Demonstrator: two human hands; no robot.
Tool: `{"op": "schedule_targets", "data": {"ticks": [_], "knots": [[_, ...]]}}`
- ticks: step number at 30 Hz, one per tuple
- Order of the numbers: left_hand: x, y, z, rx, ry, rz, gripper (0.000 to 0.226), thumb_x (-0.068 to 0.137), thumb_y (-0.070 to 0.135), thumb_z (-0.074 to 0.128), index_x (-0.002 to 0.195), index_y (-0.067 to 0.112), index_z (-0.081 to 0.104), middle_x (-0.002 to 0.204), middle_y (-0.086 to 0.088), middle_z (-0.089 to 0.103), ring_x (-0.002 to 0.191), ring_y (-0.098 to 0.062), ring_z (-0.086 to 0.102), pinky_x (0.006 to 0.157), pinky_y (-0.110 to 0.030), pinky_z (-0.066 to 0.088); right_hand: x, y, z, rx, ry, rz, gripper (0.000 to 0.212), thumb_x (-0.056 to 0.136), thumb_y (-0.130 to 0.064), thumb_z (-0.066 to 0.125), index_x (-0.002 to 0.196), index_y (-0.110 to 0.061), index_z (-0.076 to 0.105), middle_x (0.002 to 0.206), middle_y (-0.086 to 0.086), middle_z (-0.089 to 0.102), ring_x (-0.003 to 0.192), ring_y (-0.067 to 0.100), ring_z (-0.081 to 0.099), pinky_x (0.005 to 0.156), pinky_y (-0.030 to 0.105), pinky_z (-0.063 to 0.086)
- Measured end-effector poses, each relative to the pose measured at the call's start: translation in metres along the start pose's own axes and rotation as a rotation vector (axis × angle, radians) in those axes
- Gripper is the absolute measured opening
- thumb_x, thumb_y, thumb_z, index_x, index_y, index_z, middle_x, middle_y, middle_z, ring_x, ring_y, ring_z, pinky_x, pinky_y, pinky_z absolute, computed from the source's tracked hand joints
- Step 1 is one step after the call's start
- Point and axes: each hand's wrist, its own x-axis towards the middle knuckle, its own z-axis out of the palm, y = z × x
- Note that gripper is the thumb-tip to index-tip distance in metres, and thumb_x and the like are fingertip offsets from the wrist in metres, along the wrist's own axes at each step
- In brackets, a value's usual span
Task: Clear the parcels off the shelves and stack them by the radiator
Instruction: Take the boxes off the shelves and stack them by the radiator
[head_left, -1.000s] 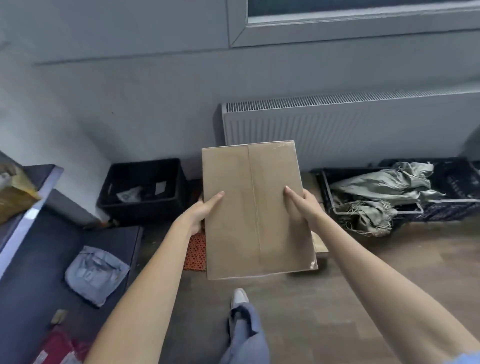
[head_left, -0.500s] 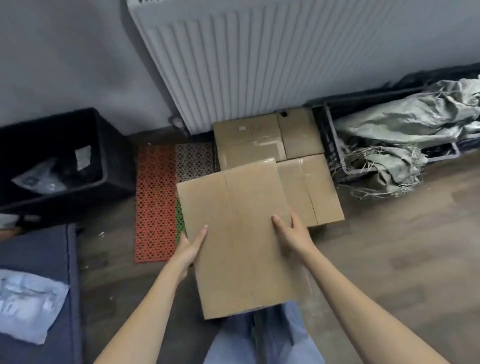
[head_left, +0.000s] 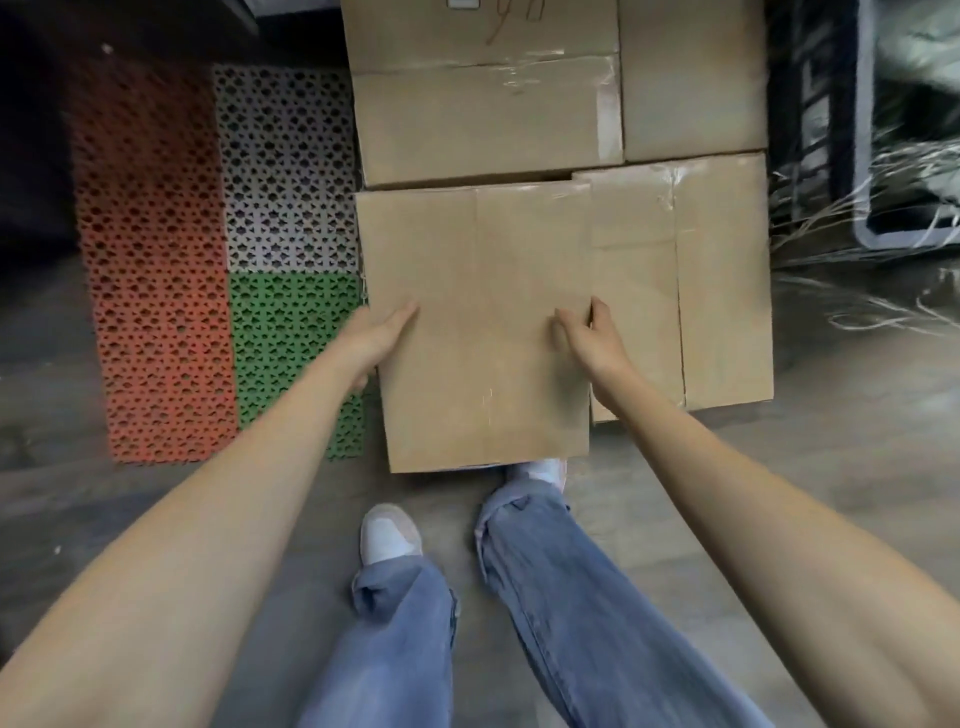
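I hold a flat brown cardboard parcel (head_left: 478, 332) low over the floor. My left hand (head_left: 376, 338) grips its left edge, thumb on top. My right hand (head_left: 587, 338) grips its right edge, thumb on top and fingers curled over the side. The parcel overlaps a second brown parcel (head_left: 722, 291) lying to its right. Behind them lie a taped parcel (head_left: 483, 104) and another one (head_left: 691, 78) at the back right. The radiator is out of view.
Perforated floor mats lie to the left: red (head_left: 150, 260), white (head_left: 285, 171), green (head_left: 291, 343). A dark crate (head_left: 852, 130) with grey fabric and loose fibres stands at the right. My jeans and white shoes (head_left: 387, 532) are just below the parcel on the wooden floor.
I have bent down towards the floor. The parcel has come down from chest height to just above the parcels on the floor. The radiator has left the view.
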Motion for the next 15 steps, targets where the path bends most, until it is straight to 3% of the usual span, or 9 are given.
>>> {"op": "schedule_targets", "data": {"ticks": [2, 7, 11, 15], "knots": [[0.013, 0.003, 0.01, -0.101, -0.008, -0.006, 0.066, 0.092, 0.053, 0.043, 0.146, 0.02, 0.026, 0.151, 0.001, 0.034, 0.137, -0.021, 0.034, 0.111, -0.044, 0.027, 0.01, -0.009, 0.001, -0.013, 0.007, -0.035, 0.058, 0.095, -0.022, 0.049, 0.146, -0.01, 0.025, 0.148, 0.007, 0.038, 0.134, 0.021, 0.039, 0.099, 0.021, 0.031], [-0.011, 0.022, 0.014, -0.135, -0.01, 0.008, 0.067, 0.094, 0.057, 0.029, 0.15, 0.029, 0.005, 0.159, 0.006, 0.003, 0.146, -0.018, 0.009, 0.117, -0.044, 0.011, -0.023, -0.04, 0.011, -0.219, -0.11, -0.146, 0.062, 0.095, -0.02, 0.046, 0.149, -0.014, 0.017, 0.151, 0.005, 0.034, 0.138, 0.02, 0.033, 0.109, 0.027, 0.027], [-0.086, 0.05, -0.01, 0.06, -0.137, 0.121, 0.058, 0.099, 0.048, 0.026, 0.15, 0.021, 0.014, 0.158, 0.006, 0.013, 0.145, -0.014, 0.013, 0.117, -0.034, 0.011, -0.09, -0.087, 0.005, -0.218, -0.087, -0.148, 0.06, 0.095, -0.021, 0.046, 0.149, -0.013, 0.019, 0.146, 0.008, 0.04, 0.134, 0.023, 0.038, 0.105, 0.031, 0.033], [-0.193, 0.086, -0.071, 0.207, -0.11, 0.209, 0.057, 0.099, 0.046, 0.028, 0.148, 0.017, 0.022, 0.156, 0.003, 0.021, 0.144, -0.015, 0.02, 0.116, -0.03, 0.015, -0.193, -0.16, -0.009, -0.266, -0.134, -0.209, 0.059, 0.096, -0.019, 0.044, 0.149, -0.013, 0.02, 0.144, 0.009, 0.043, 0.132, 0.023, 0.04, 0.104, 0.03, 0.033]]}}
